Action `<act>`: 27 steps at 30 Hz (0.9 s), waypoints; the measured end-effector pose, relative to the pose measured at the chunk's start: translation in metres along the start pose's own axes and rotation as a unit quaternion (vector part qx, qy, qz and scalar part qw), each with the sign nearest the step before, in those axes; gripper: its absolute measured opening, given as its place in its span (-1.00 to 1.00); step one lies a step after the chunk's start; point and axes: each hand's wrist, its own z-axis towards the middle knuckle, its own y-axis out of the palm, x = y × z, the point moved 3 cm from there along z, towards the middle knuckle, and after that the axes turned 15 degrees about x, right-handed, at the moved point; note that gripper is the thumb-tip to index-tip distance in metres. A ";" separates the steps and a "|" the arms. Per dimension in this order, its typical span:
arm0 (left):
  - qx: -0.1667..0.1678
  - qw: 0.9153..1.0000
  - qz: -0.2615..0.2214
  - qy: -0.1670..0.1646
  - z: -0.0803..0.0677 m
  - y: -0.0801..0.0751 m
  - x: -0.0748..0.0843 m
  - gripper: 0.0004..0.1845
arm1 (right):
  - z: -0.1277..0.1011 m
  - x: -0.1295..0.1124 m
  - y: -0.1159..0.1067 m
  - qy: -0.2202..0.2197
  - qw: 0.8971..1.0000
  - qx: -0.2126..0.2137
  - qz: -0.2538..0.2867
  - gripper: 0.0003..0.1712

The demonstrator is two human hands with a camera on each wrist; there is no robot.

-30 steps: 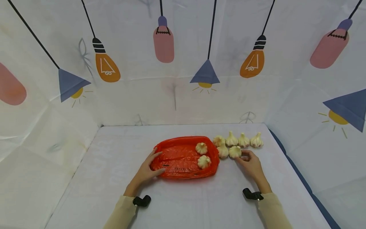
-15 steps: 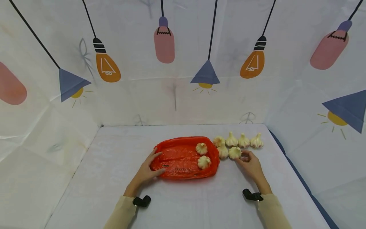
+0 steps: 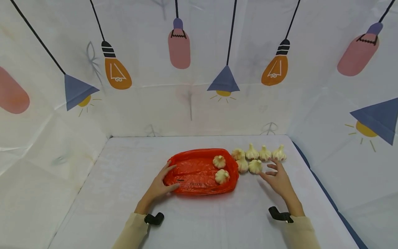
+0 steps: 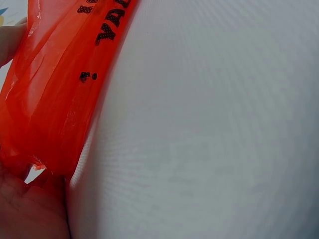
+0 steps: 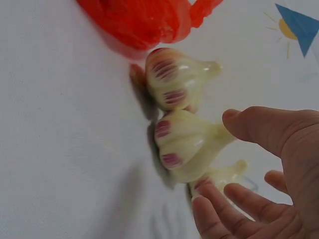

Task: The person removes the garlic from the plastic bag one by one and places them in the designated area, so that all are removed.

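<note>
A red plastic bag lies spread wide in an oval with a raised rim, dark lettering on it; two garlic bulbs sit inside at its right end. My left hand holds the bag's left end, thumb at the front side and fingers over the rim. The left wrist view shows the bag's lettered side beside the palm. My right hand has its fingers spread and nothing between them. Closest to it stands a garlic bulb at the front right of the group. Purple marks show on the bulbs in the right wrist view.
Several more garlic bulbs stand close together in two rows right of the bag, the back row reaching farther right. The white-covered table meets a printed backdrop behind and at both sides. Each wrist wears a black camera.
My right hand has let go of the front right garlic bulb and drawn back slightly right, its fingers opening. The left hand and the bag have stayed put.
</note>
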 end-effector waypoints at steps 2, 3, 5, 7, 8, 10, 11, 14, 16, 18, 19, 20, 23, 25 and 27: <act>-0.001 1.000 -0.002 0.001 0.001 -0.001 0.001 -0.12 | -0.001 -0.008 -0.006 -0.017 1.000 0.004 0.005 0.03; 0.000 1.000 -0.002 -0.001 0.001 -0.001 0.001 -0.12 | -0.002 -0.011 -0.008 -0.025 1.000 0.006 0.008 0.02; -0.002 1.000 -0.001 -0.007 0.002 -0.002 0.002 -0.11 | -0.003 -0.017 -0.011 -0.037 0.999 0.007 0.015 0.01; -0.003 1.000 0.001 -0.014 0.002 -0.002 0.003 -0.12 | -0.005 -0.024 -0.012 -0.047 0.999 0.006 0.019 0.01; -0.004 1.000 0.003 -0.018 0.002 -0.002 0.003 -0.12 | -0.006 -0.027 -0.011 -0.051 0.998 0.005 0.022 0.01; -0.005 1.000 0.005 -0.019 0.002 -0.002 0.003 -0.12 | -0.008 -0.034 -0.009 -0.059 0.998 0.003 0.025 0.02; -0.006 1.000 0.005 -0.018 0.002 -0.002 0.003 -0.12 | -0.009 -0.037 -0.008 -0.064 0.998 0.003 0.025 0.02; -0.001 1.000 0.000 -0.016 0.001 -0.002 0.003 -0.11 | -0.010 -0.048 -0.003 -0.076 0.997 -0.001 0.031 0.02; 0.000 1.000 -0.002 -0.018 0.000 -0.001 0.003 -0.11 | -0.011 -0.056 0.001 -0.080 0.996 -0.006 0.039 -0.01; 0.002 1.000 -0.004 -0.022 -0.001 -0.001 0.003 -0.10 | -0.012 -0.063 0.005 -0.086 0.995 -0.010 0.050 -0.03; 0.002 1.000 -0.004 -0.023 -0.001 0.000 0.003 -0.10 | -0.013 -0.066 0.007 -0.090 0.994 -0.013 0.055 -0.04; 0.002 1.000 -0.004 -0.023 -0.001 0.000 0.003 -0.10 | -0.013 -0.069 0.010 -0.093 0.994 -0.017 0.060 -0.05; 0.000 1.000 -0.004 -0.016 -0.002 0.000 0.004 -0.11 | -0.015 -0.076 0.017 -0.106 0.991 -0.022 0.072 -0.08; -0.001 1.000 -0.002 -0.010 -0.002 0.000 0.005 -0.11 | -0.016 -0.081 0.021 -0.113 0.990 -0.026 0.081 -0.10; -0.002 1.000 0.002 -0.009 -0.002 -0.001 0.005 -0.11 | -0.017 -0.085 0.026 -0.121 0.988 -0.030 0.087 -0.11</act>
